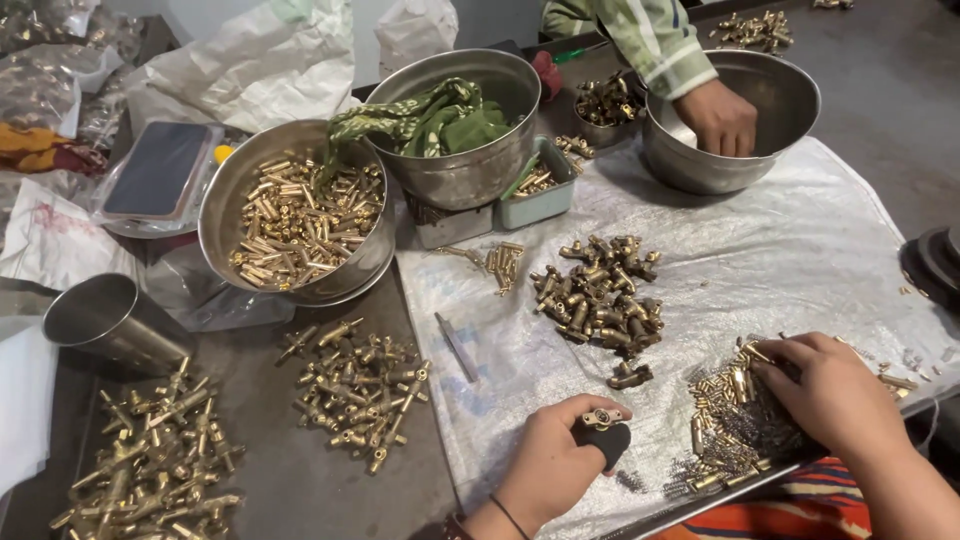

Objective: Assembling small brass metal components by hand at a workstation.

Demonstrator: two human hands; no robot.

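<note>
The left hand (553, 462) was curled around a dark rounded holder (610, 443) near the front edge of the surface, its thumb and fingers pressing a small brass fitting (601, 417) onto the top of it. The right hand (832, 392) lay just to the side, fingers bent down and spread into a heap of short brass pins and thin steel springs (728, 420), touching them; whether it pinched one I could not tell. Both hands worked over a crinkled white plastic sheet (780, 250) spread on the dark metal surface (270, 480). Between and beyond them sat a pile of chunky brass valve bodies (600, 293), with one stray piece (630, 376) lying just in front of it. Left of the sheet lay two heaps of long-stemmed brass cross fittings (355, 388), and behind those a round steel bowl of brass tubes (300, 212). At the far side another person's hand (720, 118), in a green striped sleeve, reached into a large steel bowl (790, 100).
</note>
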